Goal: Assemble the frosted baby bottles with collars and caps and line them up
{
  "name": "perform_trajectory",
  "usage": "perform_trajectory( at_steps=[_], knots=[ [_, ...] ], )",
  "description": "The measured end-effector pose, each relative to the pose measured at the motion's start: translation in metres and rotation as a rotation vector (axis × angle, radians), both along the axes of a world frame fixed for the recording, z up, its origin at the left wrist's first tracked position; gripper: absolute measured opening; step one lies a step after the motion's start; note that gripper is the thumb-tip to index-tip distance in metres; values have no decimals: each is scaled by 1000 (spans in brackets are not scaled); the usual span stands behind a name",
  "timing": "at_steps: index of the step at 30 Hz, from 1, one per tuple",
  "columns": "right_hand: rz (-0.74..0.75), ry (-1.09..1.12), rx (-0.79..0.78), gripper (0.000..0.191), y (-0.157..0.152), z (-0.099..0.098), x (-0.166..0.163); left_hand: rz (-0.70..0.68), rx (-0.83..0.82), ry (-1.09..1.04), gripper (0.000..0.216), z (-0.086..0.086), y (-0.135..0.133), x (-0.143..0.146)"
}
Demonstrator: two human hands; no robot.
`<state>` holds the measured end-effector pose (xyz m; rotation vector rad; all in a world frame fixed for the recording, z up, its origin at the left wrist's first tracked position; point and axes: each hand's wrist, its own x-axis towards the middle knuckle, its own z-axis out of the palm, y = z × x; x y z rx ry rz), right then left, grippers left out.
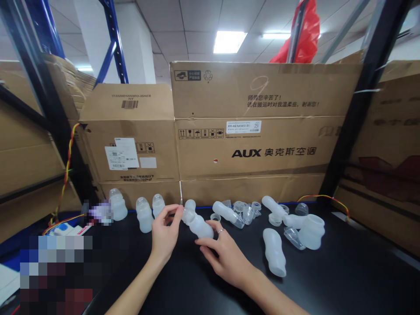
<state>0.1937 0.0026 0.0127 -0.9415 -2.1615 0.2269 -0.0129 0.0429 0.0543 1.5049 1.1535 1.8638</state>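
Note:
A frosted white baby bottle is tilted between my two hands, a little above the black tabletop. My left hand pinches its clear cap end at the upper left between thumb and fingers. Around the lower right end of the bottle close the fingers of my right hand, which wears a ring. Just behind stands another frosted bottle, mostly hidden. Left of my hands, three capped bottles stand upright: one bottle at the far left, a second bottle and a third bottle.
Behind my right hand lies a bottle beside several clear caps and rings. Farther right are a lying bottle, a wide frosted bottle and a clear cap. Cardboard walls off the back of the black table.

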Motion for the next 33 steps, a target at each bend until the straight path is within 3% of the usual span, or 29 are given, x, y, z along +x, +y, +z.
perform_trajectory(
  at_steps=[11,24,33],
  knots=[
    [-26,-52,63,42,1,-4,3,-222,-48,-27,28,4,-10,10],
    [-57,-61,-94,36,-12,16,7,-384,-131,-192,40,-1,-4,9],
    [-87,37,286,48,-6,16,15,-343,-304,-297,43,1,-7,12]
  ],
)
